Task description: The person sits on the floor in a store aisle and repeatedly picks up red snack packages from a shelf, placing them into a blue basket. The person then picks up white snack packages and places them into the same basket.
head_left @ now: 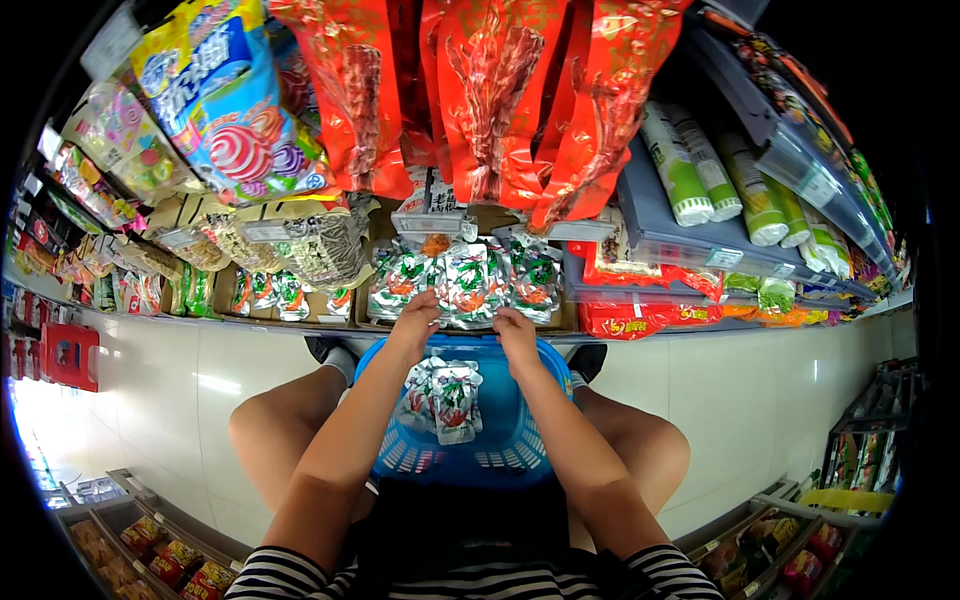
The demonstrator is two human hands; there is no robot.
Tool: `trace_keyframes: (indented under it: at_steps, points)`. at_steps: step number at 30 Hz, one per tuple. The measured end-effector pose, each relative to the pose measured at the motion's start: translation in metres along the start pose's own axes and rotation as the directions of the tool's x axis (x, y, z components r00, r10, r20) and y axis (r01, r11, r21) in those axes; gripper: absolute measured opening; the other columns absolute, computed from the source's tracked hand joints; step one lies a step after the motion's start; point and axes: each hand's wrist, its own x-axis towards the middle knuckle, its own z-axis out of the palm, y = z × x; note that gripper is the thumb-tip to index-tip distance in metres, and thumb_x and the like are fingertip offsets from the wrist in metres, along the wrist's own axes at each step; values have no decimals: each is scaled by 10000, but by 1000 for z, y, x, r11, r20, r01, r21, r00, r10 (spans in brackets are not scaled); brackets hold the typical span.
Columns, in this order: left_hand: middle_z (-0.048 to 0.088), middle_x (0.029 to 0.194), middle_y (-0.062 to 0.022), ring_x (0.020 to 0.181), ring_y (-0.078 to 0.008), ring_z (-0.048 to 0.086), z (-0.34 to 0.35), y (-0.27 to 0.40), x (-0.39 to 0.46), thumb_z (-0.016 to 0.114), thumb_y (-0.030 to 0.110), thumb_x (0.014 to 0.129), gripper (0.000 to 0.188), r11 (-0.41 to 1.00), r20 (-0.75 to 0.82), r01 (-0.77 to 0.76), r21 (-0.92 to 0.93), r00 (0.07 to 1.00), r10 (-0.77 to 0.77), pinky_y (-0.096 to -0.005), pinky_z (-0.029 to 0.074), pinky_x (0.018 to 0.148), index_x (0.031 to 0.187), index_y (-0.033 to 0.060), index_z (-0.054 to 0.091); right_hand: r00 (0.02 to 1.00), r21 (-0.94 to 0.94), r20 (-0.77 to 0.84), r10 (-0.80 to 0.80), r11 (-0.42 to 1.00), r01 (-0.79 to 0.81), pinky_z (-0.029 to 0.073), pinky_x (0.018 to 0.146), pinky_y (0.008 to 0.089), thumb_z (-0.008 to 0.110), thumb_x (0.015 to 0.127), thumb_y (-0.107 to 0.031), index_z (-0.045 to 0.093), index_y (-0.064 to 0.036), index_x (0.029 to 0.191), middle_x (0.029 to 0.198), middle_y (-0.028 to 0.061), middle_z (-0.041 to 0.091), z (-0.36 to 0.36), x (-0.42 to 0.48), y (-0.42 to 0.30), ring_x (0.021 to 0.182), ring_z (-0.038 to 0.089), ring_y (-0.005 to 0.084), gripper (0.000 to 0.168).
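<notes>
Silver foil snack packets (466, 289) with green and orange print stand in rows inside a cardboard box (566, 322) on the bottom shelf. My left hand (414, 328) is at the box's front edge, its fingers loosely bent beside the packets. Opposite it, my right hand (517, 335) has its fingertips by the lower right corner of the middle packets; whether they touch is unclear. I see nothing held in either hand. Below my wrists, a blue plastic basket (517, 420) sits between my legs, with several matching foil packets (454, 405) piled on its left side.
Large red snack bags (491, 97) hang above the box, and a blue candy bag (232, 127) hangs to the left. Shelf price holders (427, 223) jut out over the packets. Green-and-white tubes (679, 169) lie on a right shelf. Behind are lower snack racks (172, 559).
</notes>
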Motion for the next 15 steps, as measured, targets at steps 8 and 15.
trace_keyframes:
  at_steps: [8,15]
  points:
    - [490,1109,-41,1012,-201,454,14,-32,88,589,95,748,478,967,-113,244,79,966,-234,-403,317,904,1200,123,436,976,-25,2,218,976,-218,350,500,276,632,749,-178,531,-13,1095,758,27,536,16,89,24,601,447,104,396]
    - [482,1148,-64,1035,-204,458,25,-44,102,595,159,742,573,939,-208,283,194,947,-243,-403,314,891,1266,111,368,933,20,61,354,934,-356,390,575,272,635,741,-230,548,-57,1018,826,13,524,22,90,19,680,465,121,338]
